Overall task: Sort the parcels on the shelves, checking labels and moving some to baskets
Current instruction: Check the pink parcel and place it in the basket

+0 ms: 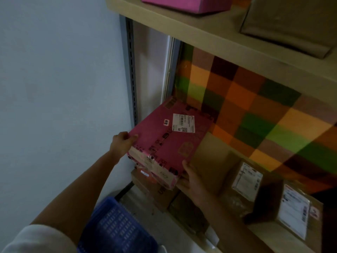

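One flat pink cardboard parcel [164,143], white label [183,123] face-up toward the far side, at left end of tan middle shelf [211,152], near edge overhanging. Face near square; long axis unclear. Held by left grip [122,143] at left corner and right grip [191,178] at near corner, fingers curled on it. Right: two brown labelled cardboard parcels [246,181]. Near-left, on floor: one blue plastic mesh basket [116,227].

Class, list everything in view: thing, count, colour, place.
pink parcel: one, pink, white label, left end of middle shelf
pink box: one, pink, top shelf
brown box: one, brown, top shelf, right
labelled parcels: two, brown, middle shelf, right
cartons: at least two, brown, below the pink parcel
basket: one, blue, lower left
checked cloth: one, orange, green, brown, behind middle shelf
left hand: one, grips the parcel's left corner
right hand: one, grips its near right corner
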The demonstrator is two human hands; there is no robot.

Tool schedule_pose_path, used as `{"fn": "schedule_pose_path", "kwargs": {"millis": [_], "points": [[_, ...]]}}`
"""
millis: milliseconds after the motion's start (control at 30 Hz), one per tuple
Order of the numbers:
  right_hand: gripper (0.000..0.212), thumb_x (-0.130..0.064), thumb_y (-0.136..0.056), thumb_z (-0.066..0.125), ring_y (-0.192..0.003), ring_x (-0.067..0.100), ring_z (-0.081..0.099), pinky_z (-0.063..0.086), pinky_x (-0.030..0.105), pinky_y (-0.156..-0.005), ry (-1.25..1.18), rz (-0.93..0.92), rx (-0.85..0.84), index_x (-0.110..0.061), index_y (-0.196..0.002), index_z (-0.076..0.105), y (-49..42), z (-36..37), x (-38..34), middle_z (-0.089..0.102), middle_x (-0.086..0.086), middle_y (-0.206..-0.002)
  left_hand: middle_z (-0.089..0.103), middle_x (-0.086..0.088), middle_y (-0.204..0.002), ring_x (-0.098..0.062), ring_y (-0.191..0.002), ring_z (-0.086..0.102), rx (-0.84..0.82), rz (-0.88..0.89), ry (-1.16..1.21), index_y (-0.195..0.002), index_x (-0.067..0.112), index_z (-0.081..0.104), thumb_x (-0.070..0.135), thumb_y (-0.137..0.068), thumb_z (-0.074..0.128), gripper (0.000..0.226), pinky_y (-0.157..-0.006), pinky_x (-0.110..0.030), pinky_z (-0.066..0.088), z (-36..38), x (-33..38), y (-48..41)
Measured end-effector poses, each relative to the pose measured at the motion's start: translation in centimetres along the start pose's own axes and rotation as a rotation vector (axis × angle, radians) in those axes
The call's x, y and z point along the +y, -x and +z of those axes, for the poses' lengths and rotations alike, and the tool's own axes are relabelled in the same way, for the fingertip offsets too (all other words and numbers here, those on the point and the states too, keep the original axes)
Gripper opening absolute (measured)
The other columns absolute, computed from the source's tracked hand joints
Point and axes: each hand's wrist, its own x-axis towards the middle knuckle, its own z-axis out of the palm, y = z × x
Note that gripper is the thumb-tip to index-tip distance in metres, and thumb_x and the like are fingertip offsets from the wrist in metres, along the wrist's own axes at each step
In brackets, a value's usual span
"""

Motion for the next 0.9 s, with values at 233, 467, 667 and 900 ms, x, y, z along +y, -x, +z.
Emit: {"fn": "schedule_pose_path", "kwargs": {"millis": [233, 467, 667, 900], "points": [[0.022, -0.035, -0.094, 0.064, -0.125, 0.027, 0.055, 0.044, 0.052, -0.107, -0.036, -0.065, 0.177, -0.042, -0.113, 0.055, 4.7, 3.6, 6.0, 0.058, -0.001, -0.135, 0.054, 0.002, -0.095, -0.006, -0.074, 0.051, 0.052, 0.038, 0.092, -0.135, -0.003, 0.051, 0.024, -0.099, 0.059, 0.045, -0.067, -0.018, 0.043, -2.8, -4.5, 5.2], [0.068, -0.035, -0.082, 0.078, -0.116, 0.017, 0.059, 0.051, 0.035, -0.097, 0.098, -0.117, 0.173, -0.021, -0.141, 0.047, 7.1, 5.4, 9.1, 0.059, -0.007, -0.129, 0.039, 0.004, -0.130, -0.012, -0.118, 0.044, 0.026, 0.058, 0.306, -0.156, 0.008, -0.008, 0.016, -0.095, 0.064, 0.094, -0.095, -0.023, 0.039, -2.2, -8.0, 8.4], [0.054, -0.020, -0.090, 0.073, -0.109, 0.014, 0.049, 0.040, 0.029, -0.092, 0.307, -0.218, 0.359, -0.015, -0.137, 0.046, 4.0, 1.8, 2.5, 0.052, -0.003, -0.127, 0.051, 0.000, -0.134, -0.021, -0.118, 0.055, 0.002, -0.054, 0.470, -0.148, 0.013, 0.033, 0.028, -0.097, 0.061, 0.059, -0.091, -0.032, 0.046, 2.2, -10.6, 8.8], [0.098, -0.059, -0.071, 0.079, -0.135, 0.034, 0.045, 0.042, 0.053, -0.109, 0.823, -0.368, 0.507, -0.017, -0.149, 0.036, -6.7, -2.7, -5.6, 0.044, 0.011, -0.149, 0.054, -0.008, -0.140, -0.031, -0.122, 0.057, 0.037, -0.168, 0.630, -0.149, 0.026, 0.028, 0.036, -0.085, 0.075, 0.080, -0.101, -0.060, 0.047, 3.8, -10.7, 6.5]]}}
